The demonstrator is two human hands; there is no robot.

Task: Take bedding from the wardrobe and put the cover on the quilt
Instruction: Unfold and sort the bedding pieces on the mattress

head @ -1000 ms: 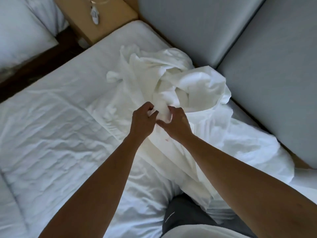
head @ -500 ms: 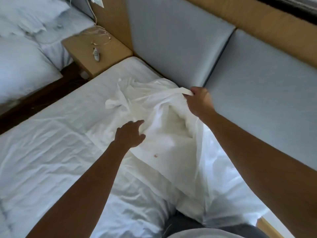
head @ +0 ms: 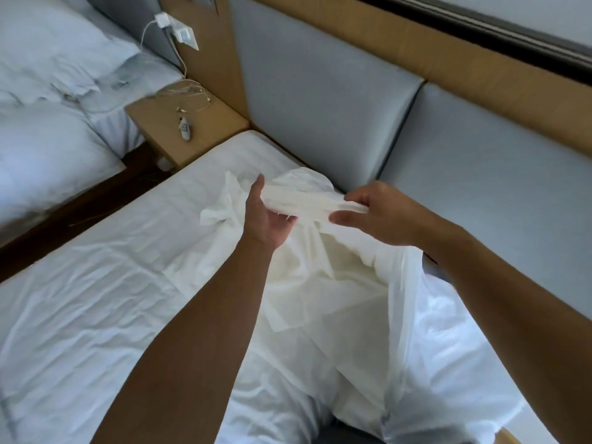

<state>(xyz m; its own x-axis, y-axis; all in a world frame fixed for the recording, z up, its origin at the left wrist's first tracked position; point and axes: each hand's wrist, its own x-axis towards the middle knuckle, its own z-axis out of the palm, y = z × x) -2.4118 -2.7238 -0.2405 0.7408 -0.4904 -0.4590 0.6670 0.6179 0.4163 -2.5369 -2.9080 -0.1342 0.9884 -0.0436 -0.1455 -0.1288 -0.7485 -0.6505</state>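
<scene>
A white quilt cover [head: 323,290] lies crumpled over the bed, its upper edge lifted off the mattress near the headboard. My right hand [head: 381,216] pinches that edge, bunched into a strip, between thumb and fingers. My left hand [head: 264,216] holds the same strip a little to the left, palm up, with the fingers curled under the cloth. The strip is stretched between both hands. Below them the cover hangs open and shows its pale inside. A white quilted layer [head: 80,309] is spread flat over the left part of the bed.
A grey padded headboard [head: 320,107] with a wooden frame runs behind the bed. A wooden nightstand [head: 179,123] with a small remote and cables stands at the left. A second bed with pillows [head: 41,91] lies beyond a dark floor gap.
My left hand rose from the cover's surface and took the lifted edge beside my right hand. My right hand shifted slightly right and lower. The view tilted up toward the headboard.
</scene>
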